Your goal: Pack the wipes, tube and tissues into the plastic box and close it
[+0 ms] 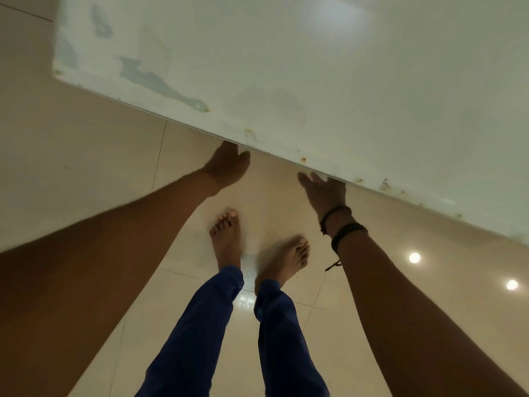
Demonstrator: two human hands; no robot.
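Head view, looking down past the near edge of a white table (pixel 315 67) to a tiled floor (pixel 86 144). The left hand (pixel 226 167) and the right hand (pixel 325 193) both reach to the table's edge, fingers passing under or against its lip; the fingertips are hidden there, so how far either hand is curled, and whether it truly grips the edge, cannot be told. Neither hand carries any item. A dark cord bracelet (pixel 340 224) circles the right wrist. Two bare feet (pixel 229 239) below blue trouser legs (pixel 194 339) stand on the floor, one blurred. The wipes, tube, tissues and plastic box are nowhere in view; the visible stretch of table top bears only scuffs and rust spots along its rim. Judged from this, packing has not begun. Risks: if the table is pushed or lifted, anything on its unseen far part may slide or topple; the glossy tiles offer bare feet little grip; the corroded rim may scrape the fingers.
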